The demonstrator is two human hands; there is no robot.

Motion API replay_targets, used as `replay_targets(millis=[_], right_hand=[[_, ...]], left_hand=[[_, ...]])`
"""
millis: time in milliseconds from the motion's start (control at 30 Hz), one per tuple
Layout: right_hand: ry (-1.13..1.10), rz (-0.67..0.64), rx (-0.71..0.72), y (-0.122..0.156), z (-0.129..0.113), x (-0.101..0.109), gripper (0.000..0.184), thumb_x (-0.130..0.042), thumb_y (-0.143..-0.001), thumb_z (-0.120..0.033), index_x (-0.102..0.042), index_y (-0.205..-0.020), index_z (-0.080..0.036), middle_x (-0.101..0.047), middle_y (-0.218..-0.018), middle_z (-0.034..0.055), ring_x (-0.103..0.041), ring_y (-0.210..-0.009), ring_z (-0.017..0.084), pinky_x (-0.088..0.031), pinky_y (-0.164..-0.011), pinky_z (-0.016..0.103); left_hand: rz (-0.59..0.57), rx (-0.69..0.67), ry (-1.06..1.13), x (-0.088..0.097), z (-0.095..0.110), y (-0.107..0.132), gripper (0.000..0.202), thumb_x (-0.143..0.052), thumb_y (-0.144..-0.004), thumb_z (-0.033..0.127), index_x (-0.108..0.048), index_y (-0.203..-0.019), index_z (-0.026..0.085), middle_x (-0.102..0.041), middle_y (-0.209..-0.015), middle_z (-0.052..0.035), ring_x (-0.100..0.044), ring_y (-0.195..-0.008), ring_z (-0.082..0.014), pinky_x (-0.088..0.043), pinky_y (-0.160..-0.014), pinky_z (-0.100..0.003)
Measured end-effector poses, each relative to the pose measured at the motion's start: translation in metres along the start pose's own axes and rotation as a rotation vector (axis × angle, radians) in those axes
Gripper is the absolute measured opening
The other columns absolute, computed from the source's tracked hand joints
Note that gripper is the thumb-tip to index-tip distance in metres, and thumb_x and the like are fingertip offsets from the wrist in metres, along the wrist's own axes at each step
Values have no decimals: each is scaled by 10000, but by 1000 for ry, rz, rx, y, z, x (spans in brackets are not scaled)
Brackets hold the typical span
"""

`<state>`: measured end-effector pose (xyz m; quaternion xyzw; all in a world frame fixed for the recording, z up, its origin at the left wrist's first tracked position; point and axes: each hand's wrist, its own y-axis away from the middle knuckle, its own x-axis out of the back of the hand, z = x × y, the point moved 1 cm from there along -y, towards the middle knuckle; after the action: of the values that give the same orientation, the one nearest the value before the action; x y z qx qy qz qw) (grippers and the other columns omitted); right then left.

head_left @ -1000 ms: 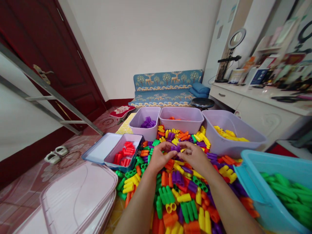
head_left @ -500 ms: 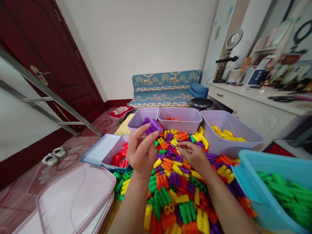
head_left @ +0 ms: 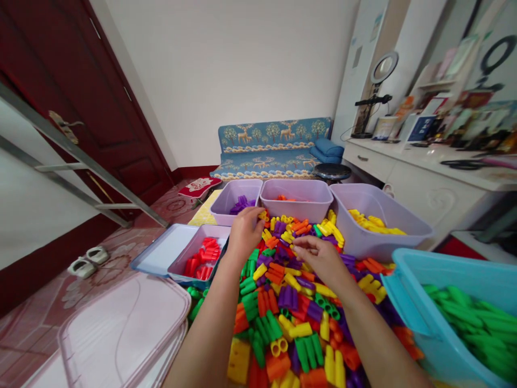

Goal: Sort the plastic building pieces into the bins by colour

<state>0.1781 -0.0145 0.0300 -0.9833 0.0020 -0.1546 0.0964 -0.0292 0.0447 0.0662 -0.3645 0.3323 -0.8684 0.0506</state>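
Observation:
A heap of plastic tube pieces [head_left: 291, 302] in purple, orange, yellow, green and red lies in front of me. My left hand [head_left: 244, 233] reaches to the front rim of the lilac bin [head_left: 226, 202] that holds purple pieces [head_left: 241, 203]. Its fingers are stretched forward and no piece shows in them. My right hand [head_left: 319, 257] hovers just above the middle of the heap. Its fingers are loosely bent and apart, with nothing held that I can see.
A lilac bin with orange pieces [head_left: 297, 200] and one with yellow pieces [head_left: 375, 221] stand behind the heap. A tray of red pieces [head_left: 202, 256] is at the left, a blue tub of green pieces [head_left: 464, 318] at the right, pink lids [head_left: 121, 328] at the near left.
My left hand lifted a purple piece from the heap, carried it forward to the purple bin, and the piece no longer shows in it. My right hand stayed over the heap.

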Motion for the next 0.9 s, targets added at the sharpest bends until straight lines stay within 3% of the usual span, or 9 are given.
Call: replay_targets(millis=[100, 200, 267, 367, 533, 633, 733, 833, 900], right_hand=[[113, -84, 6, 2, 1, 9, 205, -644, -724, -300, -697, -884, -183, -725, -857, 54, -665, -776, 208, -512, -724, 329], [257, -228, 8, 9, 4, 16, 203, -693, -669, -264, -713, -864, -210, -724, -830, 39, -657, -759, 211, -495, -698, 314], [386, -298, 29, 13, 5, 18, 313, -752, -604, -262, -721, -915, -242, -724, -865, 35, -655, -786, 226, -485, -696, 312], [540, -325, 43, 16, 5, 12, 495, -801, -548, -292, -704, -1033, -274, -721, -920, 39, -650, -839, 256, -476, -714, 329], [484, -205, 45, 11, 2, -6, 562, -702, -665, -223, -610, -1217, -168, -662, -1159, 113, -638, -949, 249, -474, -829, 356], [381, -168, 24, 8, 3, -12, 577, -657, -699, -187, -565, -1267, -148, -674, -1124, 112, -650, -908, 229, -491, -805, 346], [239, -169, 38, 5, 7, -10, 528, -661, -739, -298, -576, -1248, -185, -701, -1023, 71, -660, -844, 207, -510, -755, 326], [156, -88, 13, -1, 17, 0, 420, -626, -774, -401, -635, -1129, -177, -714, -920, 64, -667, -818, 202, -521, -740, 322], [227, 35, 17, -6, 26, 11, 328, -601, -784, -395, -669, -1012, -170, -714, -897, 73, -665, -826, 210, -517, -770, 343]], left_hand=[[-295, 35, 128, -2, 10, 26, 212, -646, -745, 265, -741, -927, 210, -734, -836, -55, -671, -743, -200, -529, -705, -282], [-529, 33, 59, 1, 17, 47, 339, -788, -550, 256, -749, -886, 262, -729, -805, -16, -657, -703, -194, -497, -631, -239], [-588, 33, -66, 1, 21, 54, 448, -813, -478, 209, -743, -915, 277, -726, -860, -25, -658, -760, -217, -489, -659, -251], [-616, 30, -186, -4, 29, 56, 408, -777, -536, 206, -728, -938, 258, -718, -931, -57, -655, -839, -252, -479, -706, -284], [-491, 125, -152, -31, 37, 55, 222, -607, -711, 171, -685, -918, 191, -701, -797, -59, -644, -745, -220, -456, -645, -271], [-362, 165, -8, -45, 30, 57, 285, -587, -747, 160, -650, -1024, 174, -705, -860, -55, -644, -791, -208, -470, -703, -275], [-268, 158, 204, -49, 22, 60, 354, -619, -775, 208, -612, -1127, 168, -702, -975, -55, -639, -897, -200, -476, -794, -281], [-213, 127, 329, -47, 19, 62, 225, -621, -815, 327, -678, -942, 150, -701, -914, -53, -636, -865, -186, -476, -791, -275], [-178, 123, 352, -46, 19, 63, 268, -568, -857, 373, -685, -778, 145, -694, -827, -52, -633, -817, -176, -473, -767, -272]])
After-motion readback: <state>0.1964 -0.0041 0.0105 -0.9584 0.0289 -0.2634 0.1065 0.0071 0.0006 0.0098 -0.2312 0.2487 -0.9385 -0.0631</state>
